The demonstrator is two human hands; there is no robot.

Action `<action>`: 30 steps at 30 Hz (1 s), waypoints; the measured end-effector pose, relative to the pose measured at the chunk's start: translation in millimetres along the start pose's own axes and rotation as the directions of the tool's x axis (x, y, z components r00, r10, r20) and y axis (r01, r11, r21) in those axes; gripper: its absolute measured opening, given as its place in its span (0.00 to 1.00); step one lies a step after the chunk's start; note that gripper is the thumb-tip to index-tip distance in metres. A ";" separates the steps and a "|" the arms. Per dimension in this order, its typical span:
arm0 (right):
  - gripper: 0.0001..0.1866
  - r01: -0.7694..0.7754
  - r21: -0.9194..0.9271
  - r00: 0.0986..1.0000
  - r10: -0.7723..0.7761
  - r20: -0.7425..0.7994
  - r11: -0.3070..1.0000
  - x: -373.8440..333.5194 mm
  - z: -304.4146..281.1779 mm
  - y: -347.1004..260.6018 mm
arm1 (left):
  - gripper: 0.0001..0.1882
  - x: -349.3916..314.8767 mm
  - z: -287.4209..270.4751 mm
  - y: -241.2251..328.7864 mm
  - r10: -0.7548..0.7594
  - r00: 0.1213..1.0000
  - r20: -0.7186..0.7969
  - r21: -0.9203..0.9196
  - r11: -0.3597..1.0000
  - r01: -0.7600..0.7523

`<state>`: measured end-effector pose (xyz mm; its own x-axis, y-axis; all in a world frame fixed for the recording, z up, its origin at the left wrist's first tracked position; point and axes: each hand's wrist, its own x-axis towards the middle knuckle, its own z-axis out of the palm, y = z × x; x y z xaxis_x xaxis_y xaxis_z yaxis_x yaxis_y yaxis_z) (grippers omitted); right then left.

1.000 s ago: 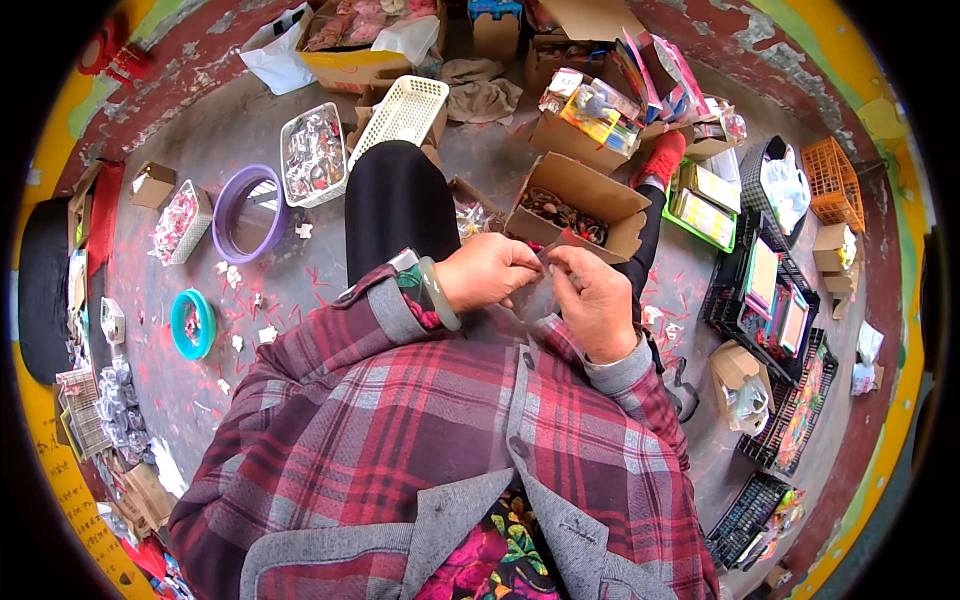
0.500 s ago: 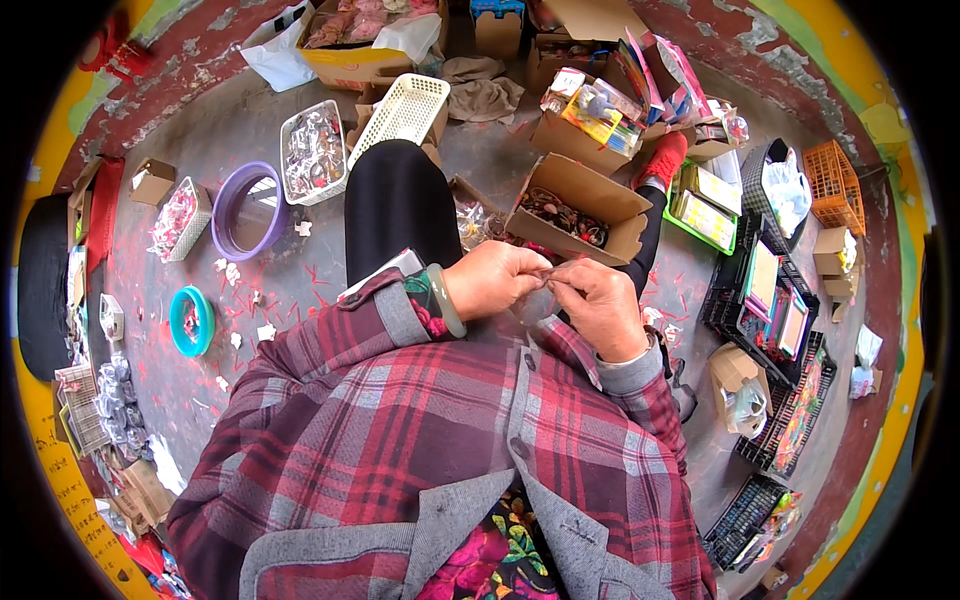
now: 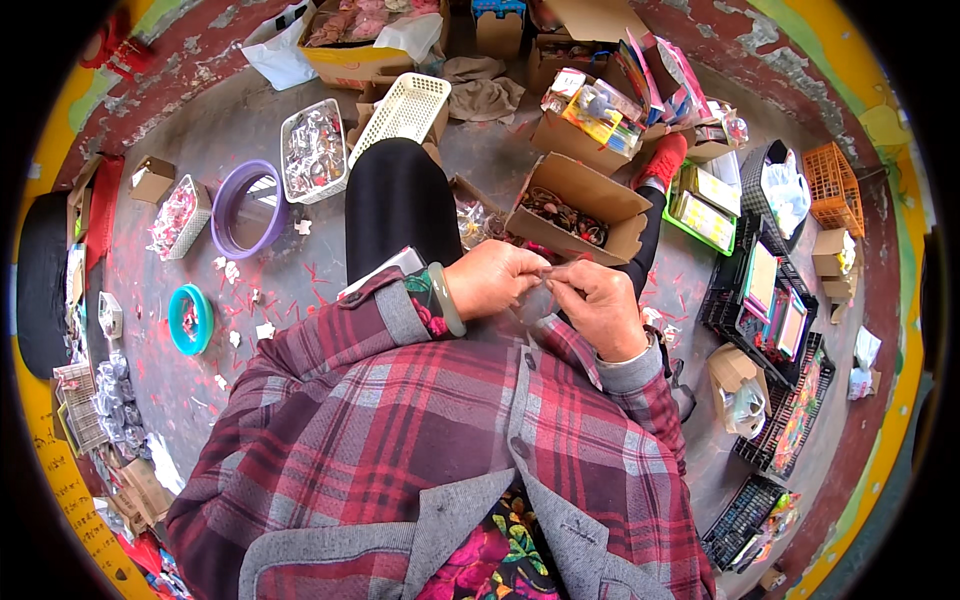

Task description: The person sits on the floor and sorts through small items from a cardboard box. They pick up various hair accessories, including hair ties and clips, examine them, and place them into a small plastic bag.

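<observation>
In front of my torso, above my lap, both hands are close together with their fingertips meeting. My left hand (image 3: pixel 492 280) pinches with thumb and forefinger. My right hand (image 3: pixel 603 303) is also closed in a pinch, its fingertips almost touching the left ones. Between and just below them hangs a small see-through plastic bag (image 3: pixel 533 304), held at its upper edge; what is in it, if anything, is too faint to make out. Just beyond the hands stands an open cardboard box (image 3: pixel 612 200) with dark hair ties (image 3: pixel 565 214) inside.
To the left stand a purple basin (image 3: pixel 221 230), a turquoise basin (image 3: pixel 179 341) and a white basket (image 3: pixel 291 165) of small packed items. Black crates (image 3: pixel 722 300) line the right side, near a green tray (image 3: pixel 727 240). Red and white scraps litter the floor.
Hardly anything differs. The fingertips of both hands have shifted very slightly at the bag's edge, while the arms and surroundings stay put.
</observation>
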<state>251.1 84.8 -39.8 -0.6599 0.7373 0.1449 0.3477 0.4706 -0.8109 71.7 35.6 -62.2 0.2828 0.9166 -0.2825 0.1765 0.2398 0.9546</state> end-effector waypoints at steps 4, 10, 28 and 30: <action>0.05 -0.029 0.049 0.999 0.027 0.048 0.998 0.3 0.1 -0.4 | 0.12 1.2 -0.1 -3.9 -0.035 0.999 0.018 -0.032 0.999 0.035; 0.07 0.016 0.009 0.991 -0.017 0.135 1.000 -0.3 -4.2 5.9 | 0.17 5.7 0.2 -15.9 0.060 0.997 0.038 -0.174 0.983 -0.052; 0.10 0.117 -0.127 0.993 -0.115 0.027 0.985 10.9 -5.4 -3.2 | 0.17 9.1 -7.3 -12.7 0.032 0.999 -0.014 -0.303 0.953 -0.035; 0.11 0.135 -0.128 0.990 -0.137 -0.010 0.983 12.5 -6.4 -4.2 | 0.17 6.7 -10.3 -5.6 0.015 1.000 -0.023 -0.392 0.920 -0.023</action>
<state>245.6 95.1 -30.9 -0.6945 0.6705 0.2608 0.3377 0.6239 -0.7048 62.9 43.7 -68.5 0.2635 0.9272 -0.2661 -0.2139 0.3252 0.9211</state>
